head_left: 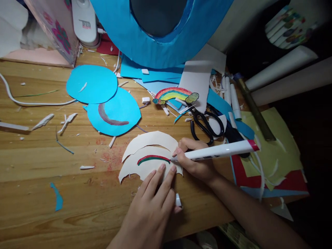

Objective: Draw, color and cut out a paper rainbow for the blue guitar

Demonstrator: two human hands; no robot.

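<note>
My right hand [195,160] is closed round a white marker with a red end [220,150]. The marker's tip touches the right end of a curved red and green stripe [153,158] on a piece of white paper [132,165]. Spread fingers of my left hand [158,193] press on the lower edge of that paper. A small white object [178,200], perhaps a cap, shows beside my left hand, partly hidden; whether the hand holds it is unclear. An arched white paper piece [145,138] lies just above.
Black-handled scissors [207,126] and a coloured rainbow cutout [175,94] lie beyond my hands. Two blue paper shapes [92,84] are at the upper left. A big blue ring [160,52] stands at the back. Paper scraps, yellow sheets [272,138] and white markers [234,100] are around.
</note>
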